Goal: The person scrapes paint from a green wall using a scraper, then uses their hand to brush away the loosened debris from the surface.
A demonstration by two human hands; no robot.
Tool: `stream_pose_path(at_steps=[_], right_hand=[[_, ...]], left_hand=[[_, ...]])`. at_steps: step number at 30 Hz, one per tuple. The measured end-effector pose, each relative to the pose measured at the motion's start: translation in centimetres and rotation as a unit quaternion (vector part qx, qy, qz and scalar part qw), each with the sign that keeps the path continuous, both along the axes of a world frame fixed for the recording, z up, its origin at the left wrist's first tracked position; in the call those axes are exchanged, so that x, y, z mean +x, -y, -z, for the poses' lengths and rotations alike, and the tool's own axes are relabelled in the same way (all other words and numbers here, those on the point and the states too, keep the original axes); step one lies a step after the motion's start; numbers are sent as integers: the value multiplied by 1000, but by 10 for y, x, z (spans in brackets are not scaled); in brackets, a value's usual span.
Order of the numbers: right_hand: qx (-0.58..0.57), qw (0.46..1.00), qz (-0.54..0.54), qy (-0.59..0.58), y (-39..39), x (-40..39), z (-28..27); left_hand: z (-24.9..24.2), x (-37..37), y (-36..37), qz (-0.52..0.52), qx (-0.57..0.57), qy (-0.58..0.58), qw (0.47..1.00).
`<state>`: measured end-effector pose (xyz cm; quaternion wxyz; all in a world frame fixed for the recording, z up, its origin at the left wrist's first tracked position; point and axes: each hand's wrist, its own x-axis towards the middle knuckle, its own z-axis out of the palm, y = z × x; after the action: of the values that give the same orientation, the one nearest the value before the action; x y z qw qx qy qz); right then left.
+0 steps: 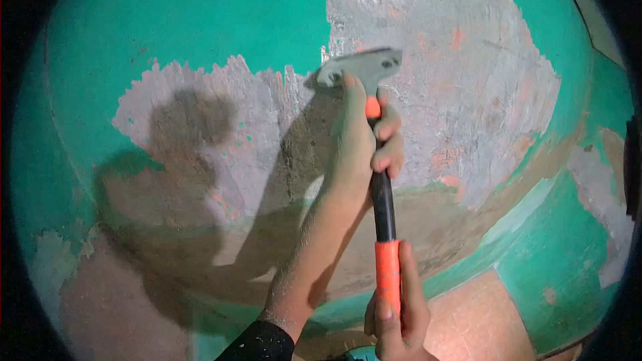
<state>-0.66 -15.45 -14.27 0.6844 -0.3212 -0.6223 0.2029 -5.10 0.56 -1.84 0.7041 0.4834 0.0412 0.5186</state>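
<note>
A long-handled scraper (384, 210) with a wide grey metal head (361, 67) stands tilted against the wall, its blade edge at the top. My left hand (368, 134) is wrapped round the upper shaft just under the head, thumb stretched up onto the metal. Lower down, my right hand (401, 327) grips the orange end of the handle. Behind the head, bare grey plaster (461, 87) meets green paint (221, 20) along a ragged edge. Fine pale dust clings to my left forearm.
Shadows of my head and arms (180, 160) fall across the left of the wall. Low on the wall runs a brownish band (374, 254). Tan floor tiles (478, 314) show at the bottom. More peeled paint (592, 180) appears at the right.
</note>
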Motion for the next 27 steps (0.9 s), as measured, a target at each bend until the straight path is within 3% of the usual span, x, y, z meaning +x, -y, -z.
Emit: stream_pose_path(at_steps=[3, 6, 10, 13, 16, 19, 25, 27], right_hand=[[12, 1000, 9, 23, 0, 4, -1], [-94, 993, 26, -64, 4, -1, -8], [7, 999, 26, 45, 0, 11, -1], [43, 997, 51, 36, -2, 10, -11], [30, 998, 58, 25, -2, 8, -13], [-22, 999, -12, 22, 7, 13, -5], [40, 997, 55, 39, 2, 9, -18], [24, 999, 24, 35, 4, 11, -10]], left_hand=[[1, 1, 0, 14, -6, 12, 1000], [-7, 5, -1, -2, 5, 28, 1000], [4, 3, 1, 0, -4, 25, 1000], [-7, 6, -1, -3, 7, 48, 999], [-4, 5, -1, -4, 2, 40, 999], [4, 2, 4, 2, -16, 28, 999], [-3, 5, 1, -3, -4, 53, 999], [3, 3, 2, 6, -17, 49, 999]])
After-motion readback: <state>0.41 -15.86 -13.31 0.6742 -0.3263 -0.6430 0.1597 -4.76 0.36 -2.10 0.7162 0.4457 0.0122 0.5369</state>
